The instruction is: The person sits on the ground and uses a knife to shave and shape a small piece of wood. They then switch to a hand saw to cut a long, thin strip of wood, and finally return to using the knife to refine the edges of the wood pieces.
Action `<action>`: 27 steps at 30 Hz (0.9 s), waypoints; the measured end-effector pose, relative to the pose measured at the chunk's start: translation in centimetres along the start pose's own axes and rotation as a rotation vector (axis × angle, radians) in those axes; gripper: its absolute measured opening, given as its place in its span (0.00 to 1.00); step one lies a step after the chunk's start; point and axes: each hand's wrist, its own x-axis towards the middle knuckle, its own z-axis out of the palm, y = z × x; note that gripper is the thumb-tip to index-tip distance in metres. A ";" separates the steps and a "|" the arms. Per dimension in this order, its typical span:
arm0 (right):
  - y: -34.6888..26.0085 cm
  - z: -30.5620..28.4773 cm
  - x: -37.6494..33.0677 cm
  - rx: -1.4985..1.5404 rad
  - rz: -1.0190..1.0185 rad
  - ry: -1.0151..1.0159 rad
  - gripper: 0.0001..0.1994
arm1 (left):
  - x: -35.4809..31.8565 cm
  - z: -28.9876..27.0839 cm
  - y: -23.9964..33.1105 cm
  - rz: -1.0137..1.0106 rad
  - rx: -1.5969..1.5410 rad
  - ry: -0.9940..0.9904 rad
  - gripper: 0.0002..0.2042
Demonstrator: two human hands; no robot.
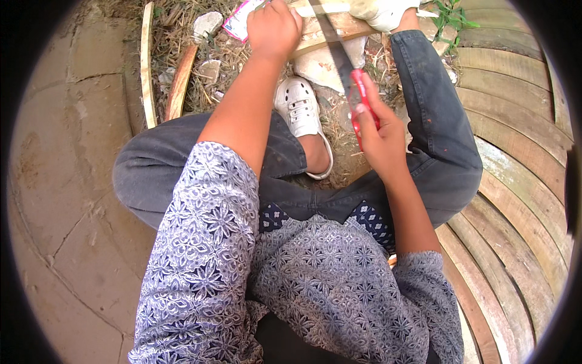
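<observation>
My right hand [383, 136] is wrapped round the red handle of a handsaw [335, 45]. Its dark blade points away from me and crosses a light strip of wood [345, 28] near the top edge of the view. Whether the teeth are in the wood I cannot make out. Left of the blade, my left hand [276, 30] is closed on the end of the wood, its fingers partly cut off by the view's edge. One white clog [379, 12] presses on the wood right of the blade; the other white clog [301, 112] rests on the ground nearer me.
A pale stone slab [324, 68] lies under the wood. Two loose wood strips [148, 67] lie on straw-littered ground at the left, near broken stones [208, 24] and a pink-edged packet [236, 24]. Cracked paving [66, 182] spreads left; wooden planks [509, 130] curve along the right.
</observation>
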 end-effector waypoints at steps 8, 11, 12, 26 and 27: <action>-0.1 -1.1 -1.4 0.018 -0.079 0.023 0.27 | -0.4 0.7 0.0 0.085 -0.034 0.147 0.13; 1.0 -2.0 -4.8 -0.001 -0.080 0.023 0.26 | -0.4 0.7 -0.2 0.065 -0.046 0.144 0.13; 1.1 -2.0 -5.2 0.019 -0.065 0.026 0.26 | -0.5 0.7 -0.2 0.068 -0.047 0.145 0.13; 1.2 -0.1 -1.7 0.081 0.027 0.020 0.27 | 0.1 1.3 -0.5 0.095 -0.002 0.099 0.13; 1.2 -0.6 -3.1 0.029 0.020 0.022 0.27 | 0.0 1.3 -0.6 0.087 -0.003 0.092 0.13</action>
